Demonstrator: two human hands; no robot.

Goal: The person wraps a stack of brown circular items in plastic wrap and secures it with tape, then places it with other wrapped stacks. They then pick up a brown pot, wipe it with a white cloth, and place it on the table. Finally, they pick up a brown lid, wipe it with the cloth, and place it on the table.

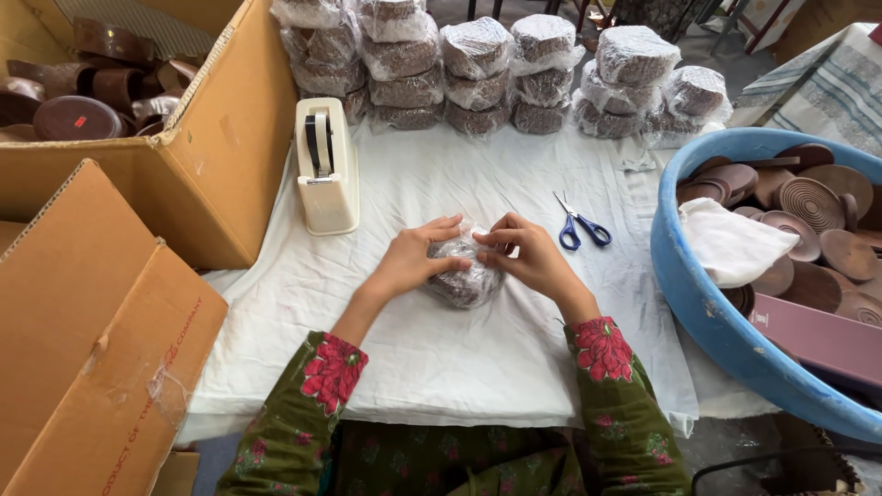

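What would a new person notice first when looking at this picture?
In the middle, the left hand and right hand press on a plastic-wrapped bundle on the white cloth. Behind it stand stacked wrapped bundles; at right is a blue tub of brown wooden discs.

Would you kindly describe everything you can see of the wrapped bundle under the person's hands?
The wrapped bundle is a small, rounded brown item covered in clear, crinkled plastic film. It rests on the white cloth at the middle of the table. The left hand cups its left side, and the right hand presses the film at its top with the fingertips. What lies inside cannot be told.
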